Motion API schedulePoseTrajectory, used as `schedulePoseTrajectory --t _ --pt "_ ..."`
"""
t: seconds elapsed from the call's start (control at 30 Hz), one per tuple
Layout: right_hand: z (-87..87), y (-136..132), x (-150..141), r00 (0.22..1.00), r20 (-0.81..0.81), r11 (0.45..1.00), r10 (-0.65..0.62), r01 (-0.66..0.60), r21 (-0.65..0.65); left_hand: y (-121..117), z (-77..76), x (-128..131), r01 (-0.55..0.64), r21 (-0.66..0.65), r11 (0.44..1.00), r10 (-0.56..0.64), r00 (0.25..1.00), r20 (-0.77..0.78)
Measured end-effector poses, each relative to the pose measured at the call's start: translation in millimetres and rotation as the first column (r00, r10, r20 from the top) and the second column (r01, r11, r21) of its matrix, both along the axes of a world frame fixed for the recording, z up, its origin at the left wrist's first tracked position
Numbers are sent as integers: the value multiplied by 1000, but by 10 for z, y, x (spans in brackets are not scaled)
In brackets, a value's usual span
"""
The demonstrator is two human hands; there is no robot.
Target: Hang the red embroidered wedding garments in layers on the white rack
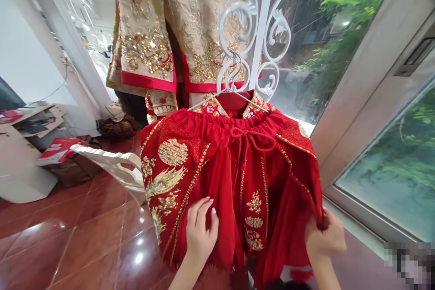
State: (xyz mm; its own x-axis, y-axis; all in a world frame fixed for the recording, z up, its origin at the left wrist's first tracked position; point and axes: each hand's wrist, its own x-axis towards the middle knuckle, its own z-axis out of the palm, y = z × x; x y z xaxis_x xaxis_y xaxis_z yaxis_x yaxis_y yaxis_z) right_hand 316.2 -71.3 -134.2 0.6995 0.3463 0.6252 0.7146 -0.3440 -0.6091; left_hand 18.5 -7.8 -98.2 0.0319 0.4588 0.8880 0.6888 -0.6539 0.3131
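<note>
A red skirt [220, 181] with gold embroidery, beaded trim and a drawstring bow [249, 136] hangs before me on a wire hanger [233, 84]. Behind its gathered waist shows an embroidered collar [212, 106] of another red garment. In front of the left panel, my left hand [202, 231] has its fingers loosely bent, thumb apart, holding nothing; whether it touches the cloth is unclear. My right hand [326, 235] is closed on the edge of the right panel, pulling it out sideways. The lower hem is partly hidden.
A white scrolled metal stand [261, 31] carries the hanger. Cream-and-gold garments [200, 22] hang behind. A white chair [115, 167] stands at left, near bags [74, 163] and a white cabinet [27, 167]. A framed glass door or window [370, 113] is at right.
</note>
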Motion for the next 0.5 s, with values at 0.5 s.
schedulePoseTrajectory --t 0.5 --pt "411 471 -1098 901 214 875 376 -422 239 -1 104 592 236 -76 969 -223 964 147"
